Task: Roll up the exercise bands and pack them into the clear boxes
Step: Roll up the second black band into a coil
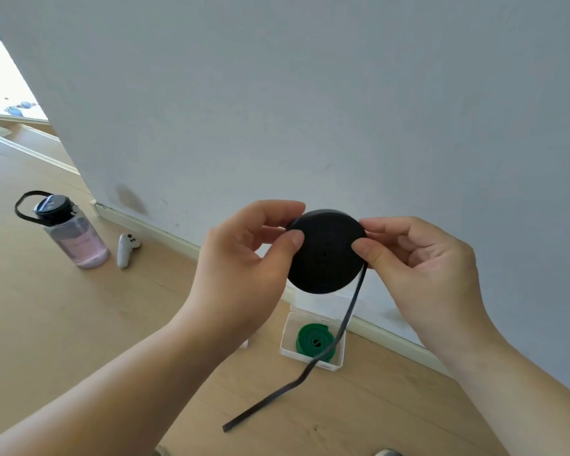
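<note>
Both hands are raised in front of the wall (pixel 310 93), holding a black band (pixel 326 258) wound into a tight flat disc between them. The left hand (pixel 241 268) pinches the disc's left edge, thumb on the near face and curled fingers behind. The right hand (pixel 422 268) pinches the right edge in the same way, its thumb pressed where the loose end leaves the roll. That unrolled end (pixel 349 311) hangs from the disc's right side, passes in front of the box below, bends at the floor (pixel 79 324) and lies flat toward the near edge of view. The disc itself is held in the air, above the box and not touching it. The box (pixel 285 337) sits on the floor against the skirting (pixel 165 230) at the wall's foot. Its lid (pixel 313 304) is open and stands up at the back, partly hidden by the disc. A green band (pixel 305 337), already coiled, lies inside it. Well off to the left, near the wall's corner, a bottle (pixel 76 238) with a black cap and carry loop stands upright, pinkish in its lower part. Just right of the bottle, a white controller (pixel 125 251) lies on the floor.
</note>
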